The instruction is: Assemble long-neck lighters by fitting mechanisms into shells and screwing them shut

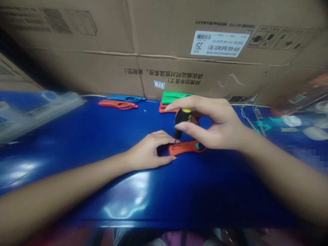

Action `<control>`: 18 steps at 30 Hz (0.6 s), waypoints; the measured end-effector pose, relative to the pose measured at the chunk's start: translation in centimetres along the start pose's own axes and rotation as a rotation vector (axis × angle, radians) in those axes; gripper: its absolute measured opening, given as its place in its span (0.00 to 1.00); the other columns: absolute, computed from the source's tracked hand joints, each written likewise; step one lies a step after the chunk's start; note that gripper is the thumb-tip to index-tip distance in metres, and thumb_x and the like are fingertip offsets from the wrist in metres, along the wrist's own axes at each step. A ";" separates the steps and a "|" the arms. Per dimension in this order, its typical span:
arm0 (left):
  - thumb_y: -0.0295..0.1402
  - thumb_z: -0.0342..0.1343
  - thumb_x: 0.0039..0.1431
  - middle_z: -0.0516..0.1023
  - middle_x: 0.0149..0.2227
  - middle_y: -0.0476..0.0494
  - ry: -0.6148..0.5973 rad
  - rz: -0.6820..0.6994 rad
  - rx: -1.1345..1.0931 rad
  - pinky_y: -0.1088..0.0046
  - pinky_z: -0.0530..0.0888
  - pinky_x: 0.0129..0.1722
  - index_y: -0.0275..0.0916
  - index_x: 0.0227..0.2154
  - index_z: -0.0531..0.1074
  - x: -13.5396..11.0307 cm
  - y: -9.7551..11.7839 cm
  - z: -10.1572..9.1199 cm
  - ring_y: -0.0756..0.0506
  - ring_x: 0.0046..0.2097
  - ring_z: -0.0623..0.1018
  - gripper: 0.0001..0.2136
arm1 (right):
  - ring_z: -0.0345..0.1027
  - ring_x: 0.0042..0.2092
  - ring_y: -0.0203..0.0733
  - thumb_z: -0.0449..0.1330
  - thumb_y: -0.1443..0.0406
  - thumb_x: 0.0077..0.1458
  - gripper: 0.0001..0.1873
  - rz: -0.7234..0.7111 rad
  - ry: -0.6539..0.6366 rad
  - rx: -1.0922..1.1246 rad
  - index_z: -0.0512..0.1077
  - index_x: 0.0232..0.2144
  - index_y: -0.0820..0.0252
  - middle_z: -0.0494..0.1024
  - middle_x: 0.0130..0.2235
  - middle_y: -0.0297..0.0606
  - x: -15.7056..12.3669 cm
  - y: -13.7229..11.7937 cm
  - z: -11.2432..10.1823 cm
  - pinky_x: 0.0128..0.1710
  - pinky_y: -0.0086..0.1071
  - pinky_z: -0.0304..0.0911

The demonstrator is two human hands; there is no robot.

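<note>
On the blue table lies an orange plastic handle-shaped piece [186,147], with a teal and dark part at its right end. My left hand [153,148] grips its left end between thumb and fingers. A short black and yellow screwdriver [181,121] is held by my right hand [212,121], thumb and fingers around its grip. The screwdriver stands tilted, its thin shaft pointing down onto the left part of the orange piece. Whether the tip sits in a screw is too small to tell.
A large cardboard box [102,68] walls off the back. Before it lie a blue piece [125,98], an orange piece [116,104] and stacked green pieces [176,97]. A clear plastic container [38,109] stands left; blurred small parts [292,121] lie right.
</note>
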State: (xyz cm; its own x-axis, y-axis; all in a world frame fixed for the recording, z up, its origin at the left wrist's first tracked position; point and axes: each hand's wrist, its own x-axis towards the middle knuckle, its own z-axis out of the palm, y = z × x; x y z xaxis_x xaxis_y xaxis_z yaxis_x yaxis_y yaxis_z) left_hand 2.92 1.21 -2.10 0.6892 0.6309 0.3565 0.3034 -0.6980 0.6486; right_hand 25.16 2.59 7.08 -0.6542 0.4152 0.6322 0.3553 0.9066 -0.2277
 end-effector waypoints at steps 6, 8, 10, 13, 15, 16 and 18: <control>0.34 0.64 0.58 0.81 0.49 0.41 -0.005 0.007 0.019 0.61 0.74 0.53 0.40 0.51 0.76 -0.1 -0.2 0.1 0.41 0.50 0.78 0.18 | 0.76 0.43 0.39 0.47 0.60 0.70 0.19 -0.143 -0.011 -0.116 0.70 0.56 0.55 0.81 0.43 0.37 -0.4 0.1 0.5 0.41 0.33 0.72; 0.34 0.64 0.58 0.81 0.49 0.41 -0.017 0.004 0.013 0.60 0.73 0.55 0.40 0.52 0.76 -0.1 -0.2 0.1 0.40 0.51 0.77 0.18 | 0.76 0.44 0.38 0.45 0.64 0.70 0.20 -0.095 -0.017 -0.007 0.68 0.58 0.56 0.80 0.47 0.38 -0.3 -0.1 0.7 0.45 0.34 0.71; 0.33 0.64 0.58 0.81 0.50 0.41 -0.015 0.002 0.004 0.60 0.73 0.55 0.40 0.52 0.75 -0.1 -0.2 0.1 0.40 0.52 0.78 0.19 | 0.76 0.42 0.38 0.52 0.61 0.69 0.15 -0.065 0.038 0.012 0.72 0.53 0.56 0.81 0.45 0.37 -0.3 -0.1 0.7 0.44 0.33 0.71; 0.34 0.64 0.58 0.81 0.50 0.41 -0.014 -0.004 0.000 0.61 0.74 0.54 0.40 0.53 0.75 0.0 -0.1 0.0 0.41 0.51 0.78 0.19 | 0.77 0.43 0.41 0.58 0.54 0.65 0.16 -0.067 0.046 -0.091 0.74 0.49 0.55 0.82 0.43 0.37 -0.2 0.1 0.6 0.43 0.34 0.71; 0.34 0.64 0.58 0.81 0.50 0.41 -0.022 -0.006 0.006 0.61 0.74 0.54 0.40 0.52 0.76 0.0 0.0 -0.1 0.41 0.50 0.78 0.18 | 0.76 0.48 0.42 0.51 0.56 0.69 0.20 -0.066 -0.021 -0.071 0.70 0.57 0.55 0.80 0.51 0.40 -0.1 0.0 0.5 0.46 0.35 0.71; 0.34 0.63 0.59 0.81 0.50 0.41 -0.027 -0.006 0.007 0.61 0.74 0.54 0.40 0.52 0.76 0.0 0.0 -0.1 0.41 0.50 0.78 0.18 | 0.75 0.50 0.41 0.47 0.58 0.71 0.21 -0.056 -0.056 -0.023 0.66 0.60 0.56 0.78 0.55 0.40 0.0 -0.1 0.4 0.47 0.36 0.71; 0.33 0.63 0.59 0.81 0.49 0.41 -0.032 -0.004 0.008 0.61 0.73 0.54 0.41 0.52 0.76 0.0 0.1 -0.1 0.41 0.51 0.77 0.17 | 0.75 0.50 0.37 0.44 0.64 0.71 0.21 -0.024 -0.078 0.085 0.64 0.62 0.57 0.76 0.57 0.40 0.1 -0.3 0.4 0.48 0.33 0.71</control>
State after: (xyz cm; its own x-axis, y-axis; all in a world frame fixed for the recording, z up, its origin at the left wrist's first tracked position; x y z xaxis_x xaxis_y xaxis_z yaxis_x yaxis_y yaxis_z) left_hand 2.92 1.21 -1.98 0.7086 0.6224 0.3322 0.3112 -0.6984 0.6445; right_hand 24.72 2.38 6.97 -0.7130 0.3949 0.5794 0.2830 0.9181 -0.2775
